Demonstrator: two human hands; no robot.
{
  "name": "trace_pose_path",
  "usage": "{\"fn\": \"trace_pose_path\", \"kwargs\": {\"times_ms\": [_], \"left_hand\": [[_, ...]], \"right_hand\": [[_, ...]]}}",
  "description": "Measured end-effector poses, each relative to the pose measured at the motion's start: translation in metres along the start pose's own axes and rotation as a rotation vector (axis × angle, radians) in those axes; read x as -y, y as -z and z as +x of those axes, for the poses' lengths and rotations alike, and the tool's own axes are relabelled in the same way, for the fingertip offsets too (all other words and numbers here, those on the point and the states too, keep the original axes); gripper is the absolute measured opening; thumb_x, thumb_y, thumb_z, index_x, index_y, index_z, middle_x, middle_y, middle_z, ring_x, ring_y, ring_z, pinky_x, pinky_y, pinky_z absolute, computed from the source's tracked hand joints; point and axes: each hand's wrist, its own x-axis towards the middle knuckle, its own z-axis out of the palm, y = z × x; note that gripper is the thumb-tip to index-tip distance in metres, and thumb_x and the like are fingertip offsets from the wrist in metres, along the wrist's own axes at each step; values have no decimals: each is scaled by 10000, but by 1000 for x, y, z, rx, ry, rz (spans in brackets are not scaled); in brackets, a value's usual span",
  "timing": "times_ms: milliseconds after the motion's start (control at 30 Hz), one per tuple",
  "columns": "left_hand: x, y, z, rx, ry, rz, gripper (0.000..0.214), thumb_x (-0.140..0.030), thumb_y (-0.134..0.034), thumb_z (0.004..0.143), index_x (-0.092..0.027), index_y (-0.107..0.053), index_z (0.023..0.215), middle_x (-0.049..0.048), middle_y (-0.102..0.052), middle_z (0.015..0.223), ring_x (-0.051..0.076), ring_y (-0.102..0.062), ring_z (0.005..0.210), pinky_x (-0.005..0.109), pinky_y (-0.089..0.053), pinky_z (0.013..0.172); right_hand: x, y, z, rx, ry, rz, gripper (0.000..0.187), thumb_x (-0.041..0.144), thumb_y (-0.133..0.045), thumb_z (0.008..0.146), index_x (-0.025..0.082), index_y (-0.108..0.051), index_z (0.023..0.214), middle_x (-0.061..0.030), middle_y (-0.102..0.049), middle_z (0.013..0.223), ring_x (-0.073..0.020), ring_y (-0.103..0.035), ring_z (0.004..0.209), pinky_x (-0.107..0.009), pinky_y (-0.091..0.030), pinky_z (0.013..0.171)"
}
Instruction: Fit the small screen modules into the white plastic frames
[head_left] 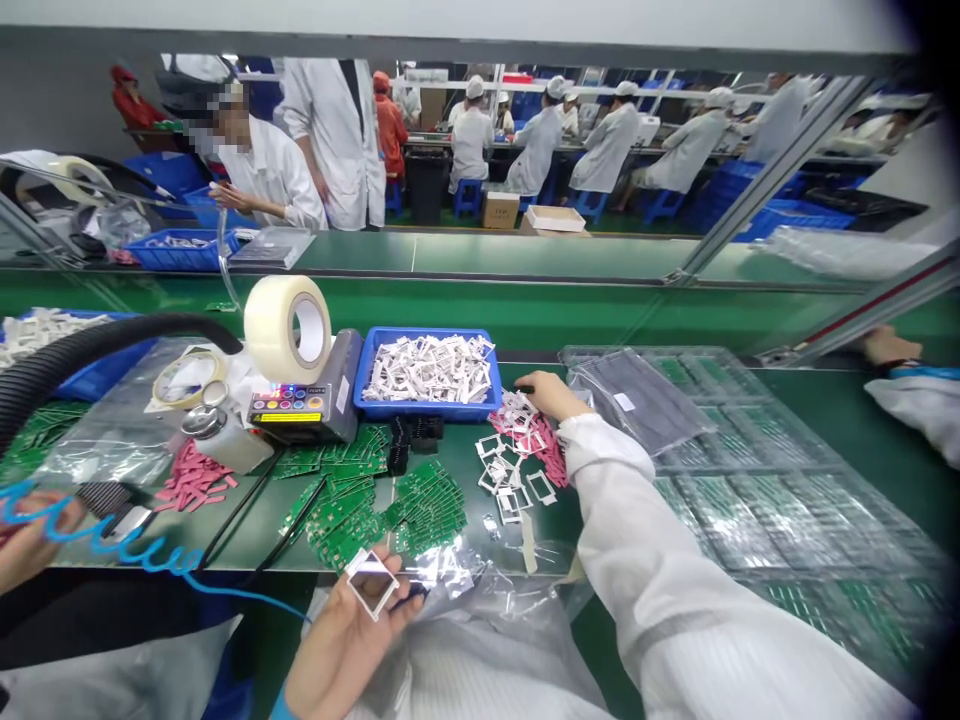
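Note:
Low in the centre, my left hand (341,625) holds a small display screen with a white frame (372,583) between thumb and fingers, dark glass facing up. My right hand (553,394) reaches forward to a heap of pink strips (553,455) and loose white frames (495,465). Its fingers are bent together and downward at the heap's back edge; what is between them, if anything, is hidden. Fanned green circuit boards (427,505) lie just beyond my left hand. Behind them stands a blue bin (429,410) full of white frames.
A tape roll (274,325) sits on a grey device (345,385), beside a metal-topped bottle (232,440). Clear trays of boards (750,500) cover the right side, a grey bag (637,400) on them. A neighbour's hand (37,540) and blue coiled cord (150,550) are at left.

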Motion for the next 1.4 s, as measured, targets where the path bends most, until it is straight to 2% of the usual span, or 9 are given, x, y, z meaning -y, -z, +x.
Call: {"fn": "trace_pose_path", "kwargs": {"times_ms": [167,367,533,700,900,1033,1200,1300,1400], "left_hand": [[1,1,-4,-30,-21,-32,282,-360,-732,675,-287,-709,946,-1,-722,923,184,-633,814,413,-488,866],[4,6,1,57,-6,-22,285,-369,-699,717,-281,-698,988,0,-708,966,171,-617,845,403,-463,876],[6,9,2,72,-11,-48,298,-360,-708,712,-268,-697,996,-1,-722,952,162,-625,830,401,-471,866],[6,6,1,54,-27,-51,294,-346,-716,707,-255,-702,986,9,-734,950,171,-634,833,401,-483,850],[6,3,1,52,-37,-67,294,-319,-728,699,-245,-704,982,11,-739,941,173,-639,826,396,-489,838],[7,1,1,40,-35,-77,296,-312,-729,698,-230,-704,981,12,-737,934,175,-639,817,397,-493,829],[7,2,2,33,-29,-79,307,-312,-745,679,-226,-707,972,18,-739,922,174,-639,802,391,-494,812],[7,4,1,20,-34,-82,301,-313,-748,677,-229,-708,963,15,-742,919,172,-638,799,391,-492,809],[7,5,0,21,-45,-83,300,-316,-744,681,-231,-707,967,16,-741,927,174,-636,803,393,-486,815]], "right_hand": [[-10,3,5,160,41,-7,278,339,-529,892,176,-571,1113,-66,-578,1149,-191,-583,983,-376,-501,834],[-11,-6,12,214,3,23,294,340,-534,889,166,-562,1124,-65,-578,1145,-191,-587,969,-381,-508,816],[-14,-12,16,183,-26,52,305,336,-538,886,162,-556,1136,-69,-575,1150,-190,-588,965,-381,-511,808],[-20,-11,1,102,-7,108,285,337,-531,891,158,-563,1111,-65,-589,1110,-176,-595,935,-375,-514,799],[-20,-4,-22,-24,30,235,257,333,-563,870,135,-582,1033,-34,-635,912,-138,-617,785,-322,-522,718],[-11,-2,-34,22,70,315,269,326,-643,798,146,-623,996,-14,-662,784,-140,-634,735,-267,-518,690],[-2,-12,-21,57,-22,297,293,355,-500,909,154,-562,1113,-51,-629,1000,-134,-620,803,-320,-533,708],[0,-20,-2,52,-112,221,292,345,-525,894,157,-562,1114,-64,-590,1108,-177,-597,930,-370,-517,790],[3,-25,13,80,-168,168,308,340,-545,883,154,-557,1129,-68,-580,1134,-193,-590,965,-384,-510,810]]}}
